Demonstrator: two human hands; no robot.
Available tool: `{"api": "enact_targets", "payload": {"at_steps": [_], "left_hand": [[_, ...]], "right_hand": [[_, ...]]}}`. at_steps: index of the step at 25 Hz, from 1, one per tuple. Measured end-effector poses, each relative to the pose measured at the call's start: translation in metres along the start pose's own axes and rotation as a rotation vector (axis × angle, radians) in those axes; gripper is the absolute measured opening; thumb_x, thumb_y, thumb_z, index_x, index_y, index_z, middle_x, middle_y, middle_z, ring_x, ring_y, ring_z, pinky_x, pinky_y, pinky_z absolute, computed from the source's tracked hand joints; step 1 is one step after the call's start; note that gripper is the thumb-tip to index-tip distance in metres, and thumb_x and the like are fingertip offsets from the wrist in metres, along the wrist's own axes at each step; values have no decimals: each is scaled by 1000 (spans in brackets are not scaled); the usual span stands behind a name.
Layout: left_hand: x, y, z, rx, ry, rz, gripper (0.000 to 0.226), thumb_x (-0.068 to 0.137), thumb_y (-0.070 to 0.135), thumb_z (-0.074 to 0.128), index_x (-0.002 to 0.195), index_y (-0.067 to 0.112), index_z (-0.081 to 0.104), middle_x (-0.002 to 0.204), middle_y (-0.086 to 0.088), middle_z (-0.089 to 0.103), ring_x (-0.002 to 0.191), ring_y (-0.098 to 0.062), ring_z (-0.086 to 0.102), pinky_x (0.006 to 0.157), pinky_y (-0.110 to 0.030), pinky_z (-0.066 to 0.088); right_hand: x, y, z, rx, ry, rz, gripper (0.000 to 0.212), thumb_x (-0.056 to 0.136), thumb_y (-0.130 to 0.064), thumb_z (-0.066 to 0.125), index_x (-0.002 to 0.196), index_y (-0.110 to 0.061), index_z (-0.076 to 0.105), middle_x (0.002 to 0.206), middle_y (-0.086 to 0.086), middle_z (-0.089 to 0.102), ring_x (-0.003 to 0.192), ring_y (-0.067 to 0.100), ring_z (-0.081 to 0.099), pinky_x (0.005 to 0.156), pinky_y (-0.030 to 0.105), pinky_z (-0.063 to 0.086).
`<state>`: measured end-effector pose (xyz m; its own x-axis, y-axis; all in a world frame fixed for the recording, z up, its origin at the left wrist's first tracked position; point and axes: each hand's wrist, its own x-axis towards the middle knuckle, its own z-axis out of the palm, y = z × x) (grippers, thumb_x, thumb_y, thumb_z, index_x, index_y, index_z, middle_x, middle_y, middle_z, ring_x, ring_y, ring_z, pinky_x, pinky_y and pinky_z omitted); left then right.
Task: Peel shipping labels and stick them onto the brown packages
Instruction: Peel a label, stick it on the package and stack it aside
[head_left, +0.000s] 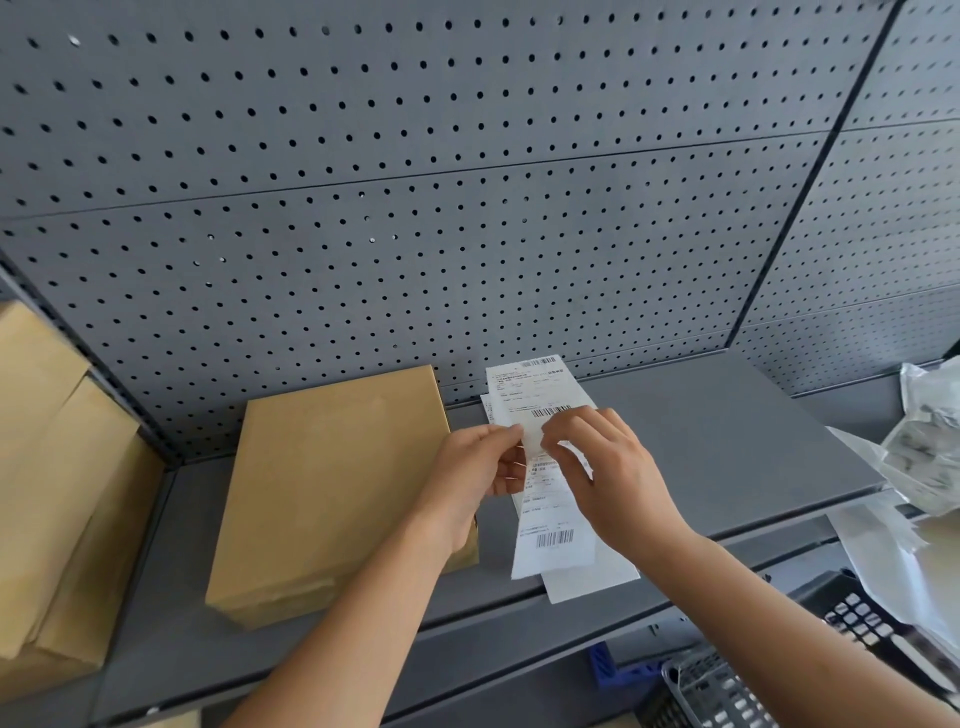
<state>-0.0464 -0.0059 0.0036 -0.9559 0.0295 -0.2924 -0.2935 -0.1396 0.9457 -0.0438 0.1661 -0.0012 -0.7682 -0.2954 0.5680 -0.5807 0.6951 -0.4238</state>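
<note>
On the flat grey metal shelf (727, 447), in front of a dark grey perforated pegboard wall (415, 182), a long white paper strip of shipping labels (550, 525) lies lengthwise, printed with fine black text and barcodes at its far and near ends. A second plain white sheet (592, 579) shows from under its near end. Both bare hands meet over the middle of the strip. The left hand (478, 467) has thumb and forefinger pressed together on a small curled white edge of the label, its other fingers folded beneath. The right hand (602, 467) comes in from the other side, its thumb and forefinger closed on the same lifted bit of paper, so the fingertips of the two hands sit just beside each other with the curl between them. The rest of the strip runs out from under both hands, touching the shelf.

Just left of the strip rests a flat rectangular package wrapped in matte brown kraft paper (332, 488), its top face smooth and bare; the left wrist crosses its near right corner. Farther left, past a shelf upright, stands a stack of similar brown paper packages (57, 478). At the right edge lie crinkled clear plastic bags (924, 447), and below them black mesh plastic baskets (852, 613).
</note>
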Motion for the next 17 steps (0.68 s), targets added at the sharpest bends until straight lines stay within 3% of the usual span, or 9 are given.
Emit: {"api": "enact_targets", "payload": {"at_steps": [4, 9, 14, 17], "left_hand": [[-4, 2, 2, 112, -107, -6, 35, 94, 43, 68, 102, 11, 79, 95, -7, 78, 82, -18, 69, 77, -33, 56], [-4, 3, 2, 134, -58, -7, 23, 97, 25, 68, 103, 4, 77, 99, -11, 80, 83, -21, 73, 78, -34, 58], [-5, 6, 3, 160, 36, -62, 22, 99, 18, 66, 102, -3, 72, 93, -11, 80, 69, -17, 71, 57, -23, 54], [-6, 8, 4, 193, 58, -70, 23, 99, 19, 66, 102, -2, 71, 97, -14, 80, 72, -19, 72, 56, -24, 53]], "right_hand": [[1, 0, 0, 69, -2, 32, 9, 94, -5, 60, 93, -13, 63, 94, -9, 65, 88, 14, 54, 65, 35, 53], [1, -1, -4, 80, 13, 48, 8, 95, -7, 60, 96, -14, 64, 94, -8, 67, 88, 15, 56, 64, 37, 54], [3, -6, -16, 124, 49, 76, 7, 98, -8, 57, 99, -14, 62, 96, -8, 66, 82, 15, 57, 65, 38, 53], [5, -7, -24, 164, 59, 104, 10, 99, -8, 55, 101, -16, 61, 97, -7, 66, 85, 14, 61, 69, 36, 53]]}}
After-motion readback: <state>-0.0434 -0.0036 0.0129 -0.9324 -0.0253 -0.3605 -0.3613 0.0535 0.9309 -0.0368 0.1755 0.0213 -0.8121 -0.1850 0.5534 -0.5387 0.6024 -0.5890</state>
